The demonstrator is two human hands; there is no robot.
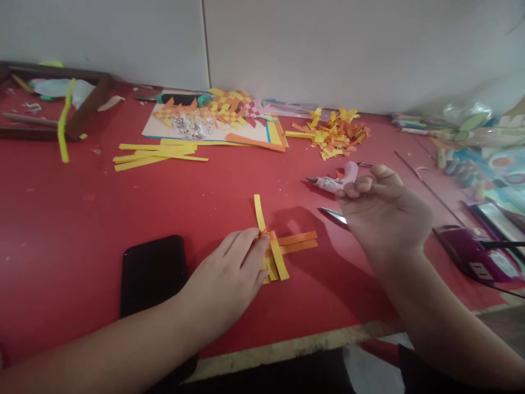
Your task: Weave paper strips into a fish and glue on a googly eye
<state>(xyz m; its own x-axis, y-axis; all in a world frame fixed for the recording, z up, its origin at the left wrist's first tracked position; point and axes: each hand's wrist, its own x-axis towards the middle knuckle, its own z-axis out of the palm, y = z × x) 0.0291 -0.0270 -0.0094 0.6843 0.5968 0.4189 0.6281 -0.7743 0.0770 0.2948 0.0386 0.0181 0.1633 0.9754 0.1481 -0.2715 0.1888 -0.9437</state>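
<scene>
My left hand (233,262) pinches a small weave of paper strips low on the red table, its fingertips at an orange fold. Yellow paper strips (279,261) run toward me from the weave, and one longer yellow strip (258,210) points away. Two orange paper strips (301,241) stick out to the right. Raised to the right, my right hand (381,210) has loosely curled fingers with nothing visible in them. Behind it a scissors blade (334,215) shows, the rest hidden. A pink glue gun (338,178) lies just beyond.
Left of the weave lies a black phone (153,268). Farther back are loose yellow strips (159,154), a board (151,128) bearing woven paper pieces, and a pile of paper scraps (332,134). A brown frame (92,101) sits far left; a purple device (467,254) lies right.
</scene>
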